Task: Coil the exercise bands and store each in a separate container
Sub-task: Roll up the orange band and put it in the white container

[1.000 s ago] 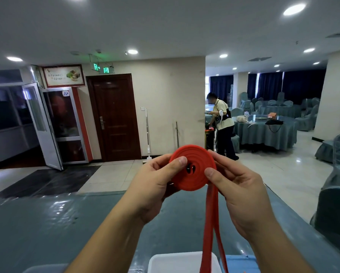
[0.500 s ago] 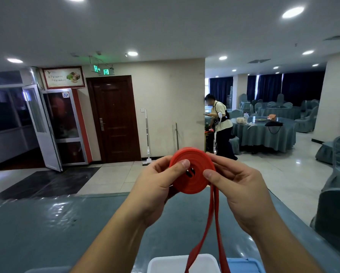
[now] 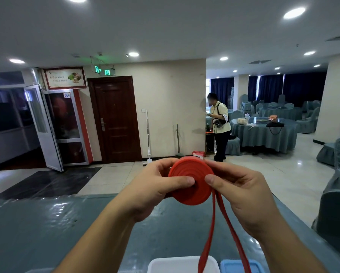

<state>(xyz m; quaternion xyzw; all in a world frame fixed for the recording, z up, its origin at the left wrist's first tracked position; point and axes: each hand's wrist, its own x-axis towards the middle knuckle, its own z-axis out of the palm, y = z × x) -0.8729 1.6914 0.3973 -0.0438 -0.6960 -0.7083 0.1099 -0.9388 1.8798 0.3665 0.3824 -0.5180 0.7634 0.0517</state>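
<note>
A red exercise band [image 3: 189, 179] is rolled into a flat coil that I hold up in front of me above the table. My left hand [image 3: 155, 186] grips the coil's left side with its thumb pressed near the centre. My right hand [image 3: 242, 192] pinches the right side, thumb on the face. Two loose red strands of the band hang from the coil's right edge down past the bottom of the view. A white container [image 3: 177, 265] and a blue container [image 3: 238, 266] sit at the bottom edge, partly cut off.
The table [image 3: 47, 229] is covered by a shiny teal cloth. Behind it lie a tiled floor, a brown door [image 3: 116, 119] and an open glass door at left. A person [image 3: 220, 127] stands by a round draped table [image 3: 263, 133] at right; covered chairs line the right edge.
The coil has turned and grown slightly as more band wound on. The hanging strands have swung apart. The person in the background has turned to face this way.
</note>
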